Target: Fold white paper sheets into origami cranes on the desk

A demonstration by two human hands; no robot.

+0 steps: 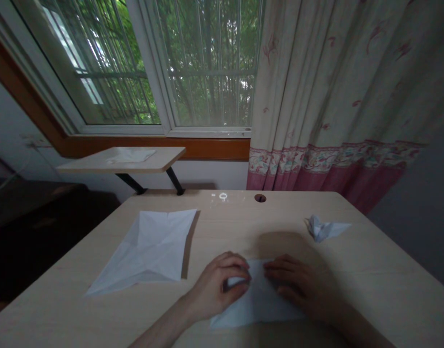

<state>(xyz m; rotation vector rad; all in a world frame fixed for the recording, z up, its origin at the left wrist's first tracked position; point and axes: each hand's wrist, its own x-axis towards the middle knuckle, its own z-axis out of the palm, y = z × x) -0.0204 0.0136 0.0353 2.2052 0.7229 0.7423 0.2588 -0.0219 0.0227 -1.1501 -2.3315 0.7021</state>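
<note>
Nearest, the left hand and right hand rest on a white sheet between five and six o'clock, the left's fingers curled with a narrow gap to the thumb, the right's slightly apart. A creased paper lies toward seven-thirty, a folded piece at four o'clock

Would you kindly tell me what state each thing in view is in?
Middle paper: lying down, partly covered
Left hand: curved, touching middle paper
Right hand: fingers extended over middle paper
Left sheet: opened out, creased
Small paper piece: folded
Far paper: lying down, folds unclear
Curtain: hanging in folds
Window: cannot tell whether shut
</note>
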